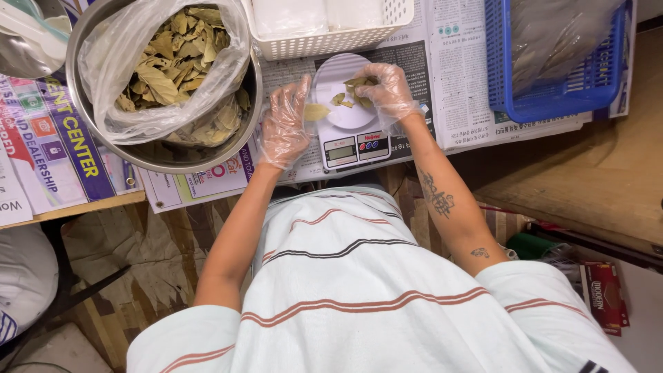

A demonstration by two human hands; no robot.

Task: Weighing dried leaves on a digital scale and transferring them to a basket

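Note:
A small white digital kitchen scale (350, 141) sits on newspaper at the table's near edge, with a few dried green leaves (341, 100) on its round platform. My right hand (384, 90), in a clear plastic glove, pinches some of these leaves at the platform's right side. My left hand (284, 126), also gloved, rests beside the scale's left edge and holds one flat leaf (316, 111) at its fingertips.
A large steel bowl (155, 155) at the left holds a clear plastic bag full of dried leaves (169, 52). A white slotted basket (331, 38) stands behind the scale. A blue plastic basket (552, 90) sits at the right. Newspaper (456, 90) covers the table.

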